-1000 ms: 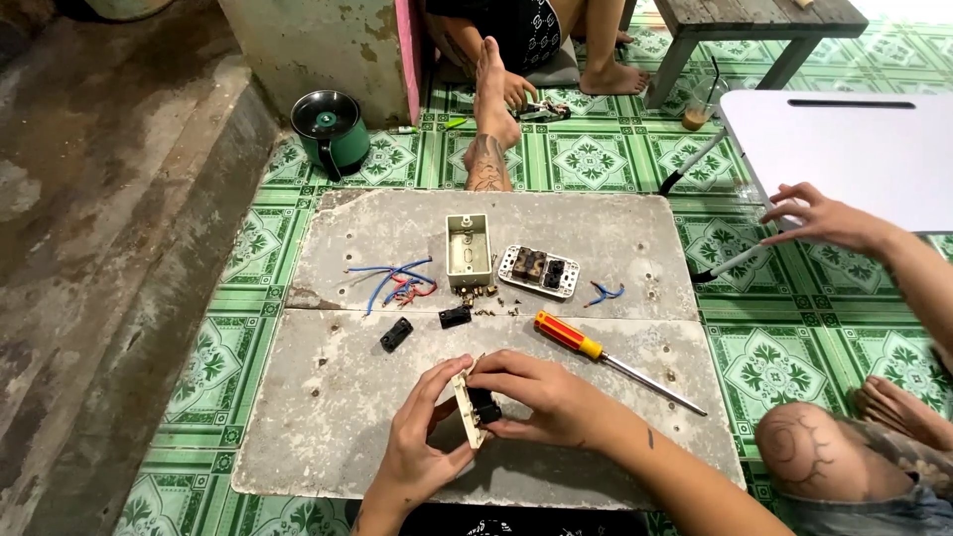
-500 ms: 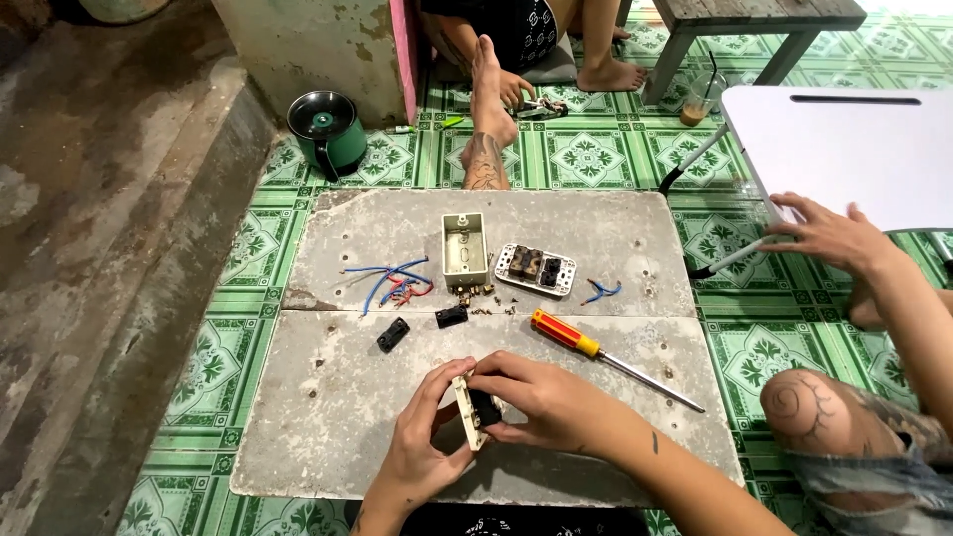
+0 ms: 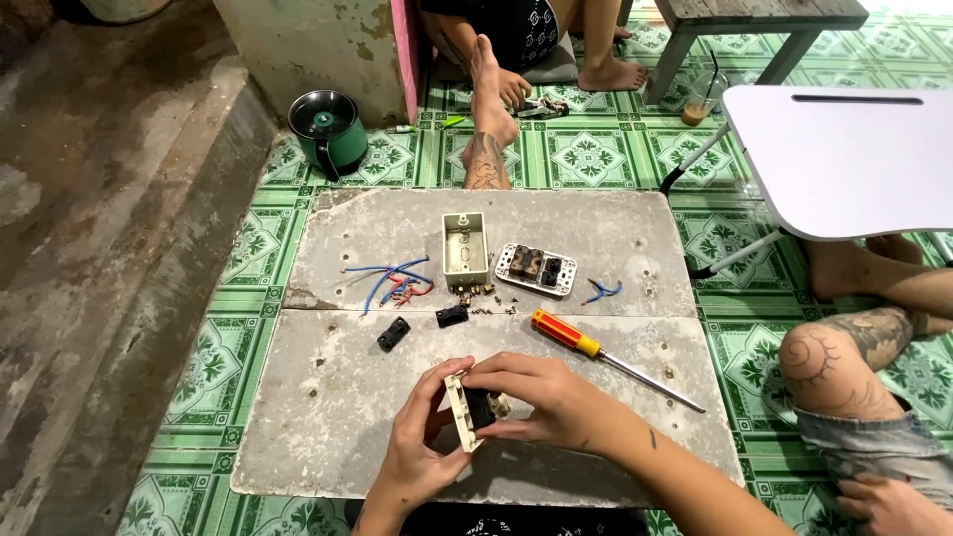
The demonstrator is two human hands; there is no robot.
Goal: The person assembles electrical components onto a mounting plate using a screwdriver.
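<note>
left slab point(image 3: 328, 417) free | screwdriver point(image 3: 596, 349) blocks right | switch parts point(image 3: 422, 326) ahead

— What is sitting between the hands?
— A cream switch faceplate point(image 3: 459, 412), standing on edge and tilting slightly, over the near part of the grey slab.
— And the dark piece?
— A small black switch module point(image 3: 480, 407), pressing against the plate's right face, partly hiding under fingers

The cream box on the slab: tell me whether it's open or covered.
Open. The cream box lies on the grey slab with its hollow facing up and no cover on it; whether anything lies inside, I cannot tell.
</note>
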